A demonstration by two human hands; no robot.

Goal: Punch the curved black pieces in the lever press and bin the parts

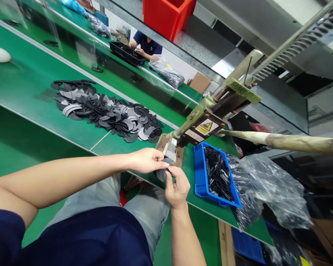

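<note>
Between my two hands is a dark grey curved plastic piece (161, 175), held at the table's front edge just before the base of a hand press (192, 127). My left hand (147, 160) pinches it from the left, thumb and fingers together. My right hand (178, 186) grips its right side with thumb and forefinger. The fingers cover part of the piece. Left of the press, a long heap of similar black and grey curved pieces (108, 111) lies on the green table (30, 79).
A blue bin (198, 181) of thin black parts stands right of the press, beside clear plastic bags (272, 188). The press lever (280, 142) sticks out to the right. A red bin (166, 18) sits on the shelf above. Across the belt, a co-worker (148, 44) handles parts over a black tray (124, 53).
</note>
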